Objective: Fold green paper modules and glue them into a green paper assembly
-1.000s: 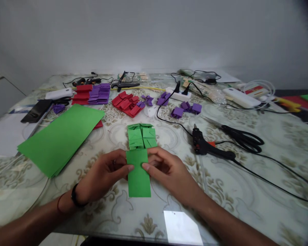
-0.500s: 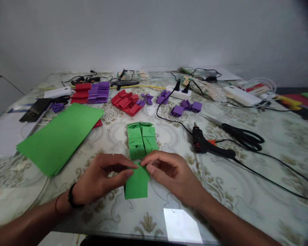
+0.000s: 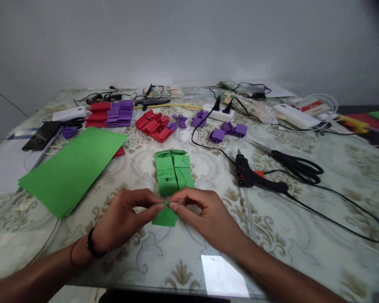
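A small piece of green paper point(image 3: 164, 217) is pinched along its far edge between both hands. My left hand point(image 3: 131, 216) grips it from the left with thumb and index finger. From the right, my right hand point(image 3: 206, 212) pinches the same edge, the thumbs nearly touching. Just beyond the fingertips lie several folded green paper pieces point(image 3: 174, 170), set close together in rows. A stack of green paper sheets point(image 3: 76, 168) rests to the left of my left hand.
To the right lie a black glue gun point(image 3: 255, 176) with its cord and black-handled scissors point(image 3: 293, 164). Behind are folded red paper pieces point(image 3: 154, 126), folded purple pieces point(image 3: 217, 135) and a white power strip point(image 3: 219, 112). A dark phone point(image 3: 41, 135) sits at left.
Both hands have closed on the far edge of the green paper. Its visible part now looks shorter, its near edge farther from me. The other things stay where they were.
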The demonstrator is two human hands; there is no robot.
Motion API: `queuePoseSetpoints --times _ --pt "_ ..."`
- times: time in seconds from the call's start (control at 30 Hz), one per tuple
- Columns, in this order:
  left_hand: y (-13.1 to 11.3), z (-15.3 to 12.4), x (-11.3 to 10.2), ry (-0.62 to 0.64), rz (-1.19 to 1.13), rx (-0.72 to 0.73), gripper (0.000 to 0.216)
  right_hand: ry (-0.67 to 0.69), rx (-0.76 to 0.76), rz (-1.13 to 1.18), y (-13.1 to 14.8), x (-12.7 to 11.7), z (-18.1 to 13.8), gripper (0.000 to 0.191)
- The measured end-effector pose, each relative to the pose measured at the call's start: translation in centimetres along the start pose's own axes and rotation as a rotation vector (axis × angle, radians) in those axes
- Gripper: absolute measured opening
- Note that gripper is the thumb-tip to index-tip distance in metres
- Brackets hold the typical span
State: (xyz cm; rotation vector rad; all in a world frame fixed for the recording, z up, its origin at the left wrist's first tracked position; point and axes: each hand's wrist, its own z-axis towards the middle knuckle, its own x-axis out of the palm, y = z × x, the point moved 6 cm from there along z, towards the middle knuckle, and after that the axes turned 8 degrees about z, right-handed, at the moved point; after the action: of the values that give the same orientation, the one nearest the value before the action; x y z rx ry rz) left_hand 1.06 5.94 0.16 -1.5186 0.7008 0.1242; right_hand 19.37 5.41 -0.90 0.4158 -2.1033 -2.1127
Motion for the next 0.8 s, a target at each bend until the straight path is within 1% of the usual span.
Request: queuePoseSetpoints --times 0.17,0.3,0.4,0.53,0.7,0.8 --pt "-0.3 -0.2 0.2 0.021 0.029 0.044 0.017 0.037 -0.042 -0.013 0.4 0.2 -0.1 0.015" --pt "-0.5 -0.3 -0.3 -0.022 0.078 0.073 0.021 0.033 0.004 0.001 0.2 0.1 -0.1 0.017" --pt "-0.4 -0.2 -0.6 -0.045 0.042 0.059 0.024 0.017 0.017 0.030 0.0 -0.1 0.0 0.020" --pt "0.1 0.1 -0.3 0.001 -0.020 0.019 0.020 -0.046 -0.028 0.070 0.0 -0.6 0.1 0.021" --pt "0.7 0.2 -0.2 0.005 -0.008 0.023 0.024 -0.132 -0.029 0.129 -0.3 -1.1 0.2 0.017" --pt "1.1 0.2 -0.1 0.010 -0.117 -0.006 0.027 -0.156 -0.023 0.207 -0.3 -1.3 0.3 0.015"
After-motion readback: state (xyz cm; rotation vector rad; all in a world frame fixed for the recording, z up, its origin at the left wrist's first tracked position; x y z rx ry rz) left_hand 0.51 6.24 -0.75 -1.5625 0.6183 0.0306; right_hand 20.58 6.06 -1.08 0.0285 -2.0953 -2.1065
